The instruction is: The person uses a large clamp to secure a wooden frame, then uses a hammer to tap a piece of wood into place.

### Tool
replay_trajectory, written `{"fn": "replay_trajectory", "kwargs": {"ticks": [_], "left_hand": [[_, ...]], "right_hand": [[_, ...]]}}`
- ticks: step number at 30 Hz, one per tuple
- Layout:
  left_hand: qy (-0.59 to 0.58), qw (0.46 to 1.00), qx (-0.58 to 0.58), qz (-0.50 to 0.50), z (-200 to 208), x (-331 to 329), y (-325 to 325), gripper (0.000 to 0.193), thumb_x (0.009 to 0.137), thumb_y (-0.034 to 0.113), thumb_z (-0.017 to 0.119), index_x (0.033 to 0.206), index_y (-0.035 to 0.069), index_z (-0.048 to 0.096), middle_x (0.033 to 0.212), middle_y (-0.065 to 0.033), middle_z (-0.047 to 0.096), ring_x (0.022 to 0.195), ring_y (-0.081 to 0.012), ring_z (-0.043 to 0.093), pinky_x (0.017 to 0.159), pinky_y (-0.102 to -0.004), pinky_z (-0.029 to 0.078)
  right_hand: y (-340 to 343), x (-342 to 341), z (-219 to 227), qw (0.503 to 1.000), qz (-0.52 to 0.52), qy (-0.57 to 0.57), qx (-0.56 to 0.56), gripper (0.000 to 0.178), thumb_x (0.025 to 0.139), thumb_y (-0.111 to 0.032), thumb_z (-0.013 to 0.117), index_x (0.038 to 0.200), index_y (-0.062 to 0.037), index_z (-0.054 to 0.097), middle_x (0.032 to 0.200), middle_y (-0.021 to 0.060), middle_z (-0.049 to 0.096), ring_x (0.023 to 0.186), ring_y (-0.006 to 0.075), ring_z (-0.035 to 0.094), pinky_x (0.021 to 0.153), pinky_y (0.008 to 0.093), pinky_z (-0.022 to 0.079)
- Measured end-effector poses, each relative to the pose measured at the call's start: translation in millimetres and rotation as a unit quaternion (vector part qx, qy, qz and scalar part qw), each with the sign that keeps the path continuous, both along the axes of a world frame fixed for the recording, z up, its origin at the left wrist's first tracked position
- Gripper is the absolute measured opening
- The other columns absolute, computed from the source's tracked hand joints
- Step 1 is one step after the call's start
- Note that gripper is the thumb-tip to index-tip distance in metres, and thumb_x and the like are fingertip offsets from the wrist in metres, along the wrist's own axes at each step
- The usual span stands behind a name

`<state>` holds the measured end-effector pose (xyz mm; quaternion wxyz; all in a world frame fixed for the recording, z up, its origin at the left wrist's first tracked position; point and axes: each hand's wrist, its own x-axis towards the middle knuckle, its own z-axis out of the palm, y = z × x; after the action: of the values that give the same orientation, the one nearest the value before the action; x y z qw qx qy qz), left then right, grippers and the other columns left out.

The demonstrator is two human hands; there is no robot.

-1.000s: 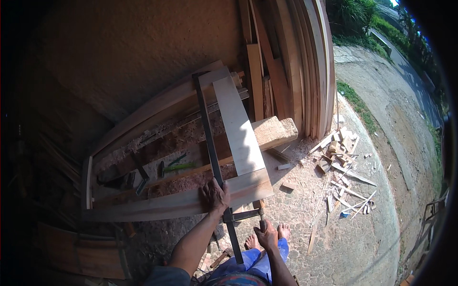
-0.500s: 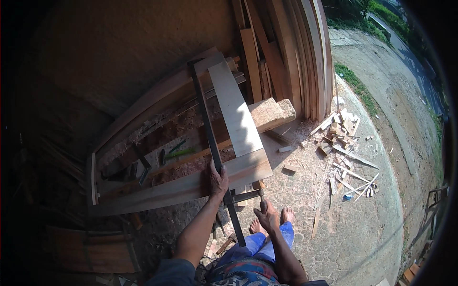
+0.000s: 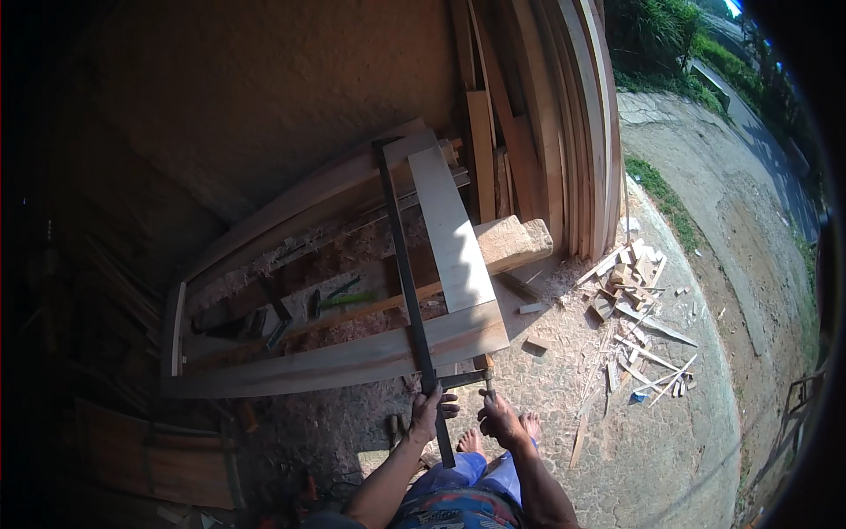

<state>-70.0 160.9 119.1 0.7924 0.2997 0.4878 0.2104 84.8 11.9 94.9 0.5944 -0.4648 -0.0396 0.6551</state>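
Angles left hand (image 3: 429, 414) to one o'clock, half-spread round clamp (image 3: 404, 278); right hand (image 3: 501, 420) to eleven, clenched on its screw (image 3: 490, 386).

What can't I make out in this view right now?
Head view:
- Lower end of the screw: hidden by the right hand.
- How firmly the left hand bears on the bar: its palm side is hidden by the hand itself.
- Dark things inside the frame: too small and shadowed.
- Tops of the planks: cut off by the upper edge.
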Motion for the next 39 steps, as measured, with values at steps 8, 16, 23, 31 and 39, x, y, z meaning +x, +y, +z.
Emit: {"fn": "replay_trajectory", "kwargs": {"ticks": [8,16,23,31,39], "left_hand": [[-0.032,0.999,-0.029,-0.005,11.7,23.2,8.0,0.030,0.091,0.037,0.071,0.086,0.019,0.048,0.059,0.0006,0.049,0.038,-0.0109,0.039,0.036,-0.0277,0.032],[0.000,1.000,0.019,0.010,36.3,15.2,2.5,0.036,0.094,0.037,0.068,0.077,0.018,0.042,0.053,0.0038,0.040,0.037,-0.0083,0.035,0.035,-0.0264,0.029],[0.024,0.996,0.084,0.010,68.6,47.8,-15.0,0.028,0.096,0.031,0.066,0.093,0.016,0.042,0.057,0.0030,0.042,0.038,-0.0069,0.036,0.035,-0.0245,0.029],[0.005,0.996,0.093,-0.002,84.5,52.7,-20.7,0.021,0.099,0.022,0.060,0.116,0.019,0.048,0.059,0.0053,0.039,0.041,-0.0044,0.034,0.035,-0.0229,0.026],[0.040,0.989,0.140,0.029,100.6,74.6,-31.7,0.024,0.102,0.042,0.052,0.100,0.019,0.048,0.059,0.0059,0.040,0.042,-0.0039,0.034,0.036,-0.0221,0.025]], "right_hand": [[9.6,-13.2,-15.0,0.795,-0.029,-0.591,-0.129,0.040,0.087,-0.044,0.069,0.089,-0.0059,0.058,0.071,0.0144,0.064,0.063,0.0361,0.062,0.060,0.0443,0.048],[-0.6,-0.5,27.8,0.978,-0.031,0.203,0.033,0.044,0.095,-0.033,0.065,0.130,-0.0082,0.054,0.079,0.0056,0.060,0.056,0.0120,0.054,0.046,0.0257,0.042],[4.9,-15.7,-14.8,0.852,-0.091,-0.514,-0.039,0.032,0.096,-0.041,0.061,0.104,-0.0094,0.059,0.078,0.0069,0.060,0.053,0.0127,0.052,0.048,0.0264,0.043],[-5.2,25.0,2.0,0.986,0.008,-0.155,-0.068,0.030,0.084,-0.027,0.076,0.091,-0.0060,0.056,0.080,0.0037,0.062,0.066,0.0111,0.056,0.056,0.0290,0.045],[1.6,-16.0,59.4,0.738,-0.085,-0.667,-0.047,0.063,0.087,-0.032,0.072,0.134,0.0011,0.047,0.109,0.0259,0.056,0.094,0.0380,0.058,0.078,0.0440,0.049]]}}
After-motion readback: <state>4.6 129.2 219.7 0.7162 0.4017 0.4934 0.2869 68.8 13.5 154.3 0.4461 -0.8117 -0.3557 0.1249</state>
